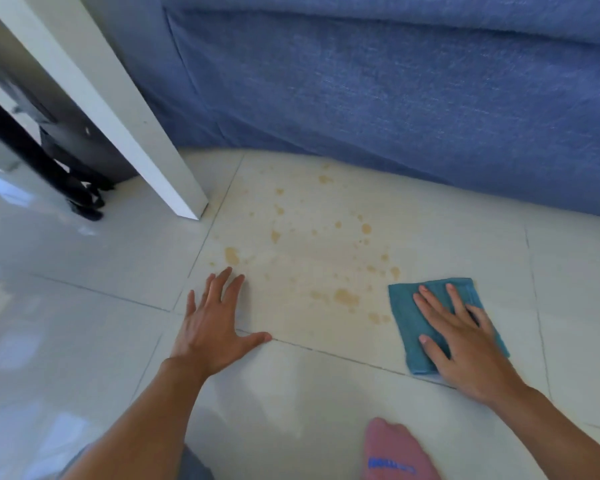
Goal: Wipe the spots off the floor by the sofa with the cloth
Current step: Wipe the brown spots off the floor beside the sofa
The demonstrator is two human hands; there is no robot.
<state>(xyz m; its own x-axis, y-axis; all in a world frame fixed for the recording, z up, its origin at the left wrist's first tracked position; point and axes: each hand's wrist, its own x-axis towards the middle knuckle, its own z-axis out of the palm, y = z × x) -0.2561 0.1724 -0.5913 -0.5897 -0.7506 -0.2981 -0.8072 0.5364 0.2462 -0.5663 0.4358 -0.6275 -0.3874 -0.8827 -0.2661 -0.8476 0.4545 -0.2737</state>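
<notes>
Pressing flat on the folded cloth, the right hand has its fingers spread and its palm down, so nothing is pinched; the cloth is simply pinned to the floor under it. Only the head view is given. The left hand is splayed open on bare tile, seemingly as a prop, holding nothing. The spots lie between the hands and run up toward the sofa, with the nearest ones just beside the cloth's left edge. None look wiped yet. To do this well, I would keep the palm's weight over the cloth's middle, sweep left across the tile in overlapping passes, work from the near spots toward the sofa, and refold once a face is soiled
</notes>
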